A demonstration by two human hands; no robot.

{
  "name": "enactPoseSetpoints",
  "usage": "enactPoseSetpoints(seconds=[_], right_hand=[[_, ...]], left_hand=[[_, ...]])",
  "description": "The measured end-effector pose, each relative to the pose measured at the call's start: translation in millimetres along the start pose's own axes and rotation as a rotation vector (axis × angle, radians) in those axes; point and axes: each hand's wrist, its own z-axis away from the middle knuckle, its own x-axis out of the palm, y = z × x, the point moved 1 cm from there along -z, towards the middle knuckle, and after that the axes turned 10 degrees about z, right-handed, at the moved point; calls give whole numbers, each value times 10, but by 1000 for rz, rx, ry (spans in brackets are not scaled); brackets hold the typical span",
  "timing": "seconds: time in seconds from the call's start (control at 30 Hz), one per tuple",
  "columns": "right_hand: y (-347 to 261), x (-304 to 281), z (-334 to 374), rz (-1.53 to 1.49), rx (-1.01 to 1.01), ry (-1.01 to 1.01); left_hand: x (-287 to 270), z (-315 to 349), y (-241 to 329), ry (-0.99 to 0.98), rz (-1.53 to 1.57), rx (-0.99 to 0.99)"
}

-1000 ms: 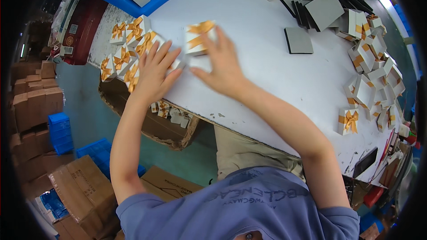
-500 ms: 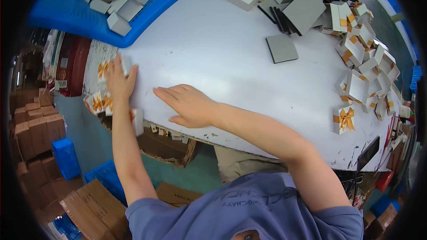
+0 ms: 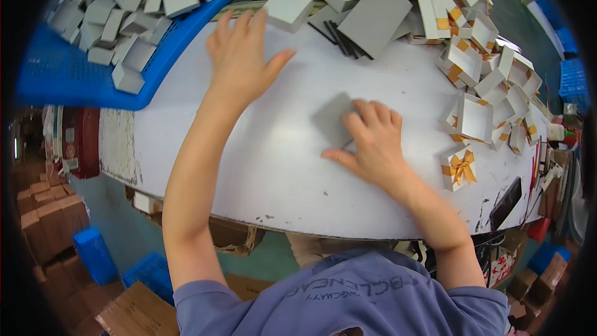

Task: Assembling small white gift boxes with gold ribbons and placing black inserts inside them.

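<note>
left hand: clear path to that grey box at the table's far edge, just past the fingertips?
Probably yes. The left hand is spread open beside the grey box, fingertips almost level with it, and only bare white table lies between.

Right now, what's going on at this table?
A person works at a white table. The right hand lies on a flat grey square piece, fingers spread on it. The left hand reaches, open, toward a grey box beside a blue tray of similar boxes. Ribbon-bowed gift boxes crowd the right edge.
</note>
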Motion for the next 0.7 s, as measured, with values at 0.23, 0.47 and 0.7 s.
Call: enactPoseSetpoints(seconds=[0.23, 0.47, 0.7], right_hand=[[45, -156, 388, -104, -34, -22], [467, -458, 454, -499, 462, 71], [148, -369, 509, -62, -457, 133]], left_hand=[[636, -846, -65, -413, -65, -358], [105, 431, 182, -55, 922, -265], [12, 1168, 1156, -365, 881, -126]])
